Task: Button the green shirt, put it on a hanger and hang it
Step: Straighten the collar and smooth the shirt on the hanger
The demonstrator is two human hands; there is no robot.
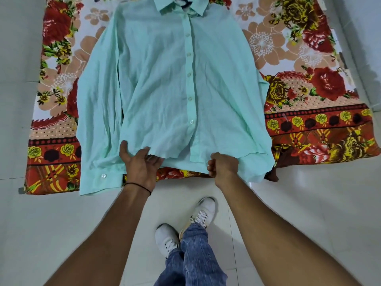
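While the green shirt lies flat, front side up, on a flowered sheet spread over the white tiled floor, both hands are at its lower hem. The left hand has its thumb spread on top of the cloth and its fingers curled at the hem edge, so its grip is closed on the shirt. The right hand makes a fist around the hem just beside the button strip, and its grip is also closed on the shirt. The row of pale buttons runs down the front, and the front looks closed along it. The sleeves lie along both sides, and one cuff with a button reaches the near edge of the sheet. At the open collar a dark hanger shows only its hook part; the rest is hidden. A thin black band is around the left wrist. Below, white shoes and blue trousers stand on the floor.
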